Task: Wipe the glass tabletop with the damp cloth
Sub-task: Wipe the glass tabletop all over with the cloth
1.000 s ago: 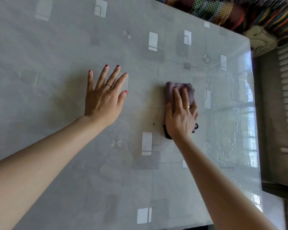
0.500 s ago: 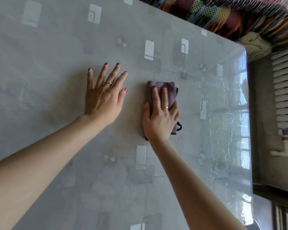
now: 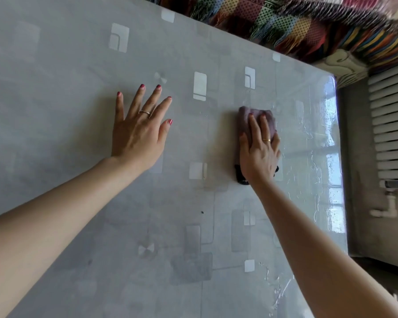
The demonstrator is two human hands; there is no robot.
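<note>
The glass tabletop (image 3: 55, 111) is pale grey with white square patterns and fills most of the view. A folded mauve damp cloth (image 3: 246, 118) lies flat on it right of centre. My right hand (image 3: 259, 152) presses down on the cloth with fingers extended over it; the cloth's near end shows dark below my wrist. My left hand (image 3: 139, 131) rests flat on the glass to the left, fingers spread, holding nothing. Wet streaks (image 3: 317, 161) shine on the glass to the right of the cloth.
The table's right edge (image 3: 339, 157) runs down the right side, with a white radiator (image 3: 391, 125) and pipe beyond it. A colourful woven fabric (image 3: 296, 26) lies past the far edge. A small dark speck (image 3: 202, 212) sits on the glass.
My right hand slid the cloth left toward my left hand, then back to the right. My left hand stayed planted on the glass. The camera view shifted slightly.
</note>
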